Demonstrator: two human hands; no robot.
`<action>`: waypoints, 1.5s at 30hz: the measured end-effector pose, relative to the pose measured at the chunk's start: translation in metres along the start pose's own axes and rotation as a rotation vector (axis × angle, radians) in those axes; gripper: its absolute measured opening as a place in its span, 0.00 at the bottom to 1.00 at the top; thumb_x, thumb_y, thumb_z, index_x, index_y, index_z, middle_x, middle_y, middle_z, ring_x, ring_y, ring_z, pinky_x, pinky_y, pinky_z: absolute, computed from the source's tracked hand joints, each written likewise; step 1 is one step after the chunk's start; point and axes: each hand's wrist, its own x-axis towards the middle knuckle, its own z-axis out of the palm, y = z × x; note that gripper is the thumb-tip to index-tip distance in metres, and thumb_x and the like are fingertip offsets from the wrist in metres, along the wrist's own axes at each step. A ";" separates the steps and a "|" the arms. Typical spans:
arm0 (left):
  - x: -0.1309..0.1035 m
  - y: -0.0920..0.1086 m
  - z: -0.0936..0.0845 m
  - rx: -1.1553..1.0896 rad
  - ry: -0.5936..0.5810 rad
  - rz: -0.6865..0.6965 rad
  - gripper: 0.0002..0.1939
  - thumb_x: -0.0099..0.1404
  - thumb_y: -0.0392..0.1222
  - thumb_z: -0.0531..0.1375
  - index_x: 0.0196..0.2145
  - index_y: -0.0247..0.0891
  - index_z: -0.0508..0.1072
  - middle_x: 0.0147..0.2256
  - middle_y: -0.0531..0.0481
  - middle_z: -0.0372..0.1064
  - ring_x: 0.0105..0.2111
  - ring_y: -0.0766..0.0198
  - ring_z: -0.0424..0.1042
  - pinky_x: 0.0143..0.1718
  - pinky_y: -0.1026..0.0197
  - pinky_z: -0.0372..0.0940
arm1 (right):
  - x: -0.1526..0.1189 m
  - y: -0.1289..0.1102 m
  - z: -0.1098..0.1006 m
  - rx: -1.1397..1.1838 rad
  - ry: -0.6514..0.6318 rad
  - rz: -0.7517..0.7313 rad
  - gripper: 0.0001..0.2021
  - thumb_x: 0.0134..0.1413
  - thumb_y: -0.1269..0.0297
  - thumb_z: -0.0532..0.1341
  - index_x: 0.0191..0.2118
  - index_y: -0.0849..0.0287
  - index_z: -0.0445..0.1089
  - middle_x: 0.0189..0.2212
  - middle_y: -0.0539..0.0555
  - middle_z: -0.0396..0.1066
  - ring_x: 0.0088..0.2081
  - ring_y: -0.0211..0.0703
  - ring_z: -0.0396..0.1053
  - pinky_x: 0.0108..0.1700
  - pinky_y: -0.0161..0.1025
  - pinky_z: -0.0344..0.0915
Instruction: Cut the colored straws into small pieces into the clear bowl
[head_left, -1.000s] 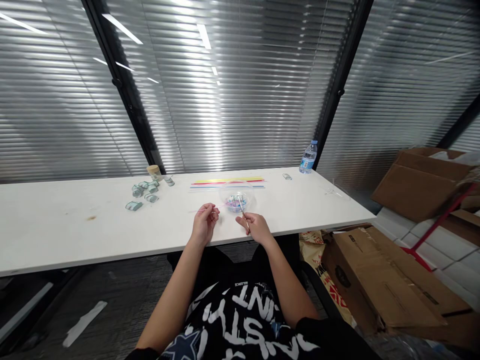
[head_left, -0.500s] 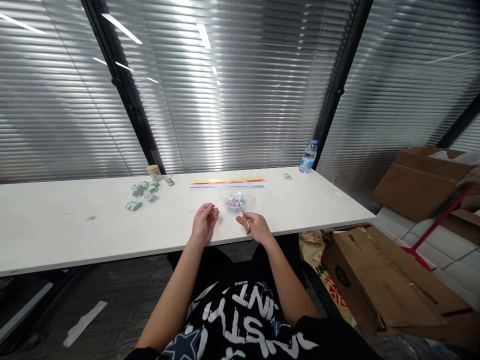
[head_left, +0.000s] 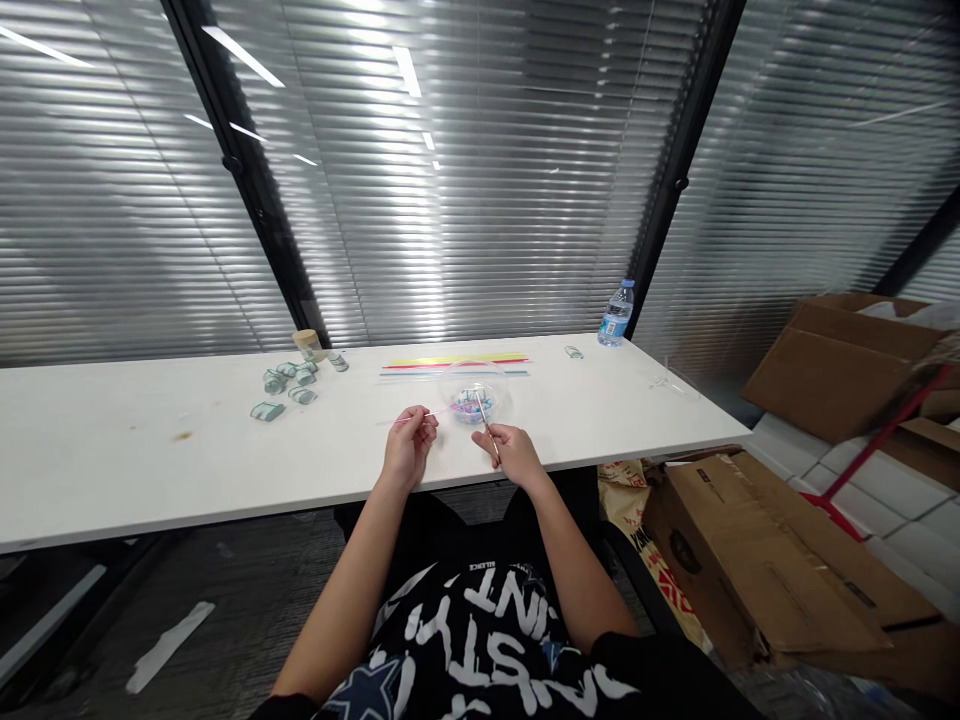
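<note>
Our left hand (head_left: 409, 448) rests at the near edge of the long white counter (head_left: 150, 460), fingers pinched shut on a thin pale pink paper strip (head_left: 409, 417) that runs out to the left. Our right hand (head_left: 514, 455) sits just beside it, closed around a slim stick-like tool (head_left: 486, 425) whose tip points up toward a clear round plastic bowl (head_left: 475, 391). That bowl stands just beyond both hands and holds a small heap of tiny colourful pieces, too small to identify. Behind it lies a row of long coloured paper strips (head_left: 454, 364), yellow, red and blue, apparently unused. We judge the work partly done: some pieces collected, many strips left. Further left are small green-and-white rolls (head_left: 289, 385); far right, a water bottle (head_left: 616, 315).
</note>
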 end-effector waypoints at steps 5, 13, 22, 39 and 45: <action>0.000 -0.001 -0.001 0.001 -0.009 0.004 0.16 0.52 0.46 0.68 0.30 0.35 0.67 0.25 0.52 0.67 0.22 0.74 0.63 0.23 0.72 0.60 | 0.000 0.001 0.001 0.001 0.004 -0.010 0.26 0.50 0.38 0.58 0.24 0.60 0.61 0.15 0.47 0.58 0.20 0.32 0.55 0.26 0.30 0.52; 0.001 -0.001 -0.001 0.003 -0.013 0.021 0.17 0.52 0.47 0.69 0.30 0.35 0.67 0.25 0.52 0.67 0.22 0.74 0.63 0.23 0.71 0.60 | 0.001 0.002 0.001 -0.016 0.011 -0.004 0.26 0.50 0.37 0.57 0.24 0.59 0.61 0.16 0.47 0.58 0.19 0.32 0.55 0.26 0.31 0.52; 0.001 -0.002 -0.001 0.003 -0.011 0.027 0.17 0.53 0.47 0.69 0.30 0.36 0.66 0.25 0.53 0.67 0.21 0.74 0.63 0.23 0.71 0.60 | 0.001 0.003 0.001 -0.010 0.012 -0.005 0.27 0.50 0.37 0.57 0.24 0.60 0.60 0.15 0.46 0.57 0.19 0.31 0.54 0.26 0.30 0.52; 0.001 -0.001 -0.001 0.005 0.001 0.014 0.16 0.53 0.47 0.69 0.30 0.36 0.67 0.25 0.53 0.66 0.22 0.74 0.63 0.23 0.72 0.60 | 0.000 0.002 0.001 0.001 0.003 -0.007 0.27 0.50 0.37 0.57 0.23 0.60 0.59 0.15 0.47 0.58 0.19 0.32 0.55 0.25 0.30 0.52; 0.001 -0.002 -0.001 0.005 -0.001 0.014 0.17 0.52 0.47 0.69 0.30 0.36 0.67 0.25 0.53 0.67 0.22 0.74 0.63 0.24 0.72 0.60 | 0.001 0.001 0.001 0.021 0.002 -0.001 0.26 0.49 0.38 0.58 0.23 0.60 0.60 0.15 0.47 0.58 0.19 0.32 0.55 0.25 0.30 0.51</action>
